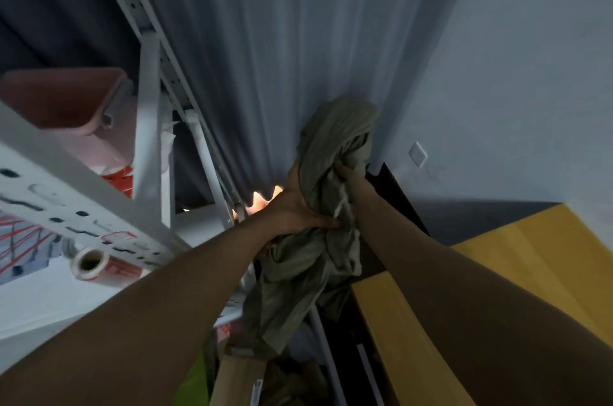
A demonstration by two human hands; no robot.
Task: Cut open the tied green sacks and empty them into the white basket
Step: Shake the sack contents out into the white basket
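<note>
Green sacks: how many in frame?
1. The olive-green sack is held up before the grey curtain, left hand and right hand gripping it. Others may be hidden below.

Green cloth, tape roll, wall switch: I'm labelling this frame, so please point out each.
green cloth (311,259): head view, on the bunched folds below both hands.
tape roll (89,263): head view, on its open core end.
wall switch (418,153): head view, on its plate.
</note>
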